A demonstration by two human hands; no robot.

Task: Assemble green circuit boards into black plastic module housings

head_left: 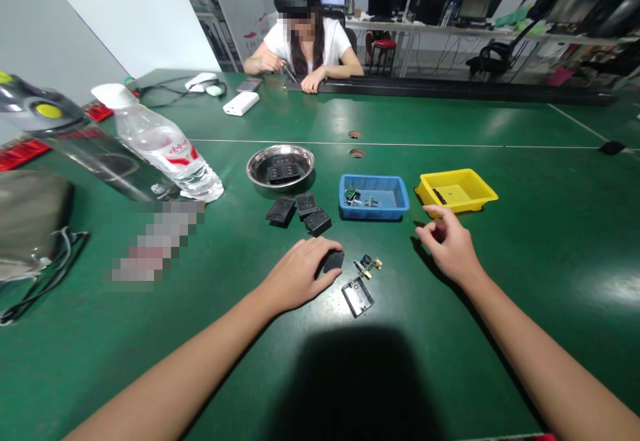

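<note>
My left hand (305, 271) is closed around a small black plastic cover (333, 261), low over the table. Right of it lie small electronic parts (367, 265) with brass-coloured pieces. Just below them sits an open grey-black plastic housing (357, 296), its hollow side facing up. My right hand (450, 241) hovers at the near side of the yellow tray (475, 204), thumb and forefinger curved but apart, with nothing visible between them. Several black plastic cases (318, 221) lie beyond my left hand.
A steel bowl (254, 177) holds more black cases. The blue tray (375, 214) contains small circuit parts. Bottles (160, 141) and a grey-green pouch (30, 221) stand at left. Across the green table sits a person (330, 44) behind a long black bar (450, 89).
</note>
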